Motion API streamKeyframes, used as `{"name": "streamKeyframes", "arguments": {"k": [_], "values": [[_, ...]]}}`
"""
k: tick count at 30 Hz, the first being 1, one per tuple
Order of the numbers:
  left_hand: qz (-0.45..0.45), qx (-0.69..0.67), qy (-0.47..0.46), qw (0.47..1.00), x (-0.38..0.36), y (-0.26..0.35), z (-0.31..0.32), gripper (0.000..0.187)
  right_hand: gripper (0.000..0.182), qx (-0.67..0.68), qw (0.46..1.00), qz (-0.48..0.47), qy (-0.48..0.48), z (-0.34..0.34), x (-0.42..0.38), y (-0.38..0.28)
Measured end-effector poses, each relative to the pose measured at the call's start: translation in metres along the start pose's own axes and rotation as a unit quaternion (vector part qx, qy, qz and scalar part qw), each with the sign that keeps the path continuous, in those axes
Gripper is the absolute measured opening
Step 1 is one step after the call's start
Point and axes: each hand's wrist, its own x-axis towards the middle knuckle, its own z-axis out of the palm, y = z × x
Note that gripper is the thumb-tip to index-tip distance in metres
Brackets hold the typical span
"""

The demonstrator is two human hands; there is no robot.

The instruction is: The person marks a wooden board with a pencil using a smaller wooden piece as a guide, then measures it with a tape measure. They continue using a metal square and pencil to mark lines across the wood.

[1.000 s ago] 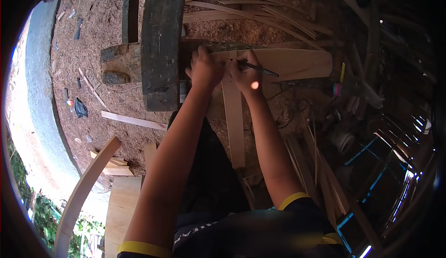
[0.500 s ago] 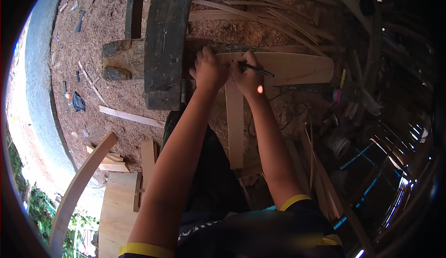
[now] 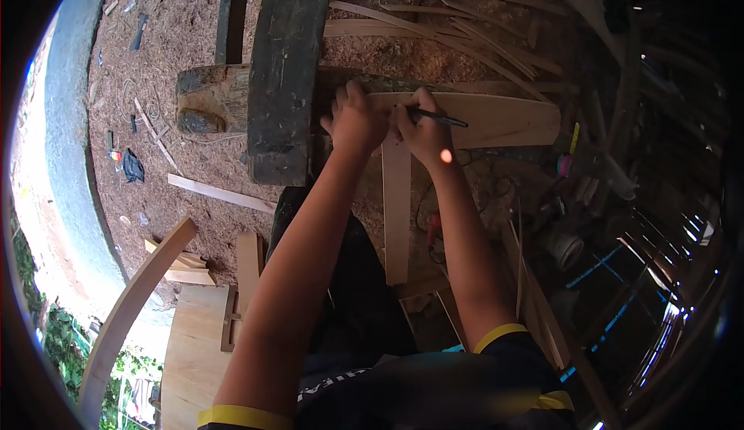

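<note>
My right hand (image 3: pixel 422 134) is closed around a dark pen (image 3: pixel 443 118), its tip end pointing left over the wood. Beneath it lies a pale, gently curved wooden board (image 3: pixel 508 120), running off to the right. A straight narrow wooden strip (image 3: pixel 396 213) meets the board and extends down towards me. My left hand (image 3: pixel 358 124) is beside the right one, fingers curled over the left part of the board. The pen's very tip is hidden by my fingers.
A thick dark plank (image 3: pixel 285 81) stands across a weathered beam (image 3: pixel 213 97) left of my hands. Thin wood offcuts (image 3: pixel 465 31) lie beyond. A tape measure (image 3: pixel 574 137) is at the right. A curved wooden piece (image 3: pixel 132 306) and a flat panel (image 3: pixel 194 360) are at lower left.
The view has shifted slightly, so the hands and board appear a little further right. The right hand and pen have moved slightly along the board; both hands keep their hold.
</note>
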Motion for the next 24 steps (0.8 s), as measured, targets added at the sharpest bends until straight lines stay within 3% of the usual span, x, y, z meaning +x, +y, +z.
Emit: {"name": "streamKeyframes", "arguments": {"k": [3, 7, 12, 16, 18, 22, 24], "values": [[0.007, -0.013, 0.002, 1.000, 0.003, -0.004, 0.002, 0.072, 0.017, 0.118, 0.987, 0.070, -0.086, -0.018, 0.002, -0.011], [0.005, -0.012, 0.004, 1.000, 0.001, -0.003, 0.003, 0.073, 0.015, 0.050, 0.990, 0.072, -0.113, -0.026, 0.012, -0.020], [-0.001, -0.013, -0.004, 1.000, 0.000, -0.002, 0.001, 0.073, 0.016, -0.026, 0.998, -0.023, -0.045, -0.018, 0.006, -0.014], [0.005, -0.015, 0.000, 1.000, 0.000, -0.001, 0.000, 0.073, 0.016, -0.121, 0.992, -0.029, -0.029, -0.023, 0.002, -0.017], [-0.003, -0.015, -0.003, 1.000, -0.002, 0.000, -0.003, 0.072, 0.012, -0.122, 0.987, -0.102, -0.012, -0.018, -0.001, -0.018], [-0.009, -0.010, -0.015, 1.000, -0.003, 0.002, -0.005, 0.073, 0.012, -0.094, 0.992, -0.077, -0.035, -0.021, -0.004, -0.016], [-0.003, -0.019, -0.019, 1.000, 0.000, -0.001, -0.002, 0.075, 0.010, -0.125, 0.988, -0.095, 0.003, -0.012, -0.005, -0.013]]}}
